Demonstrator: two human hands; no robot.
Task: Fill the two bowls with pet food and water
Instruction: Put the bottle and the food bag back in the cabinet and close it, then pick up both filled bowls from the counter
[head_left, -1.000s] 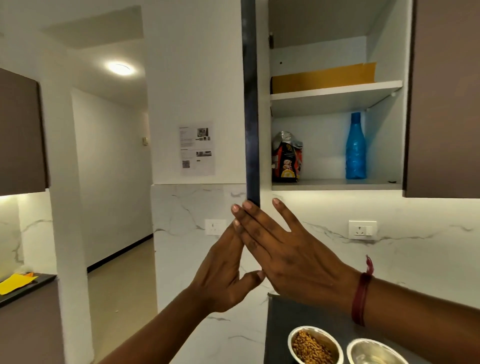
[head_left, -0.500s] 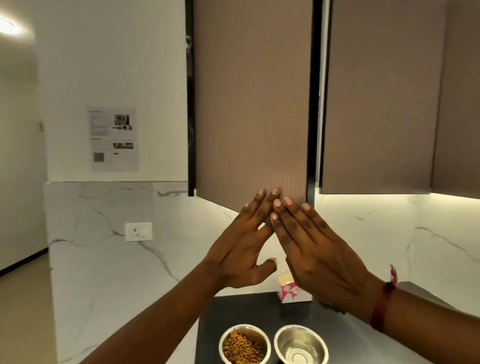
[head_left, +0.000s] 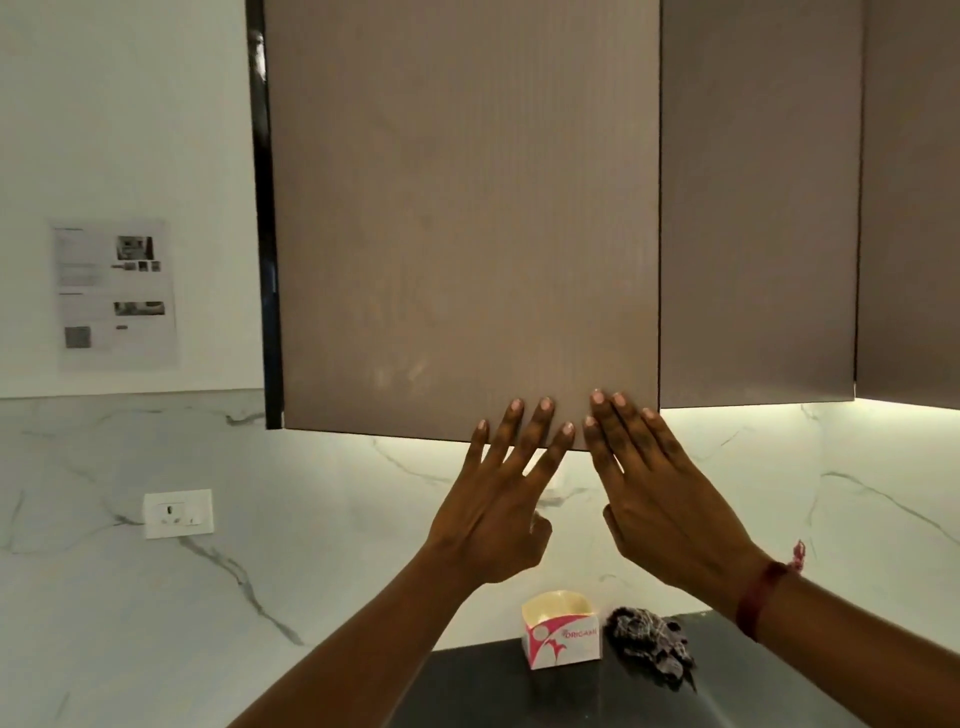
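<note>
The white marble wall is taking the most space, one surface running behind everything. Above it three brown cabinet doors are hanging side by side: the wide left door, the middle door and a part of a third door. The lower edge of the left door is showing lower than the edge of the middle one, and a dark strip is running along its left side. Under the doors a lit band of wall is giving free room down to one dark counter.

Two hands are reaching up. The left hand and the right hand are both flat, fingers straight and spread, holding nothing, with fingertips lying on the lower right corner of the left door, just beside each other.

One printed sheet is sticking on the wall, one socket below it. One small carton and one dark cloth are sitting on the counter, near each other.

The two bowls are lying outside this view; I cannot tell where.
</note>
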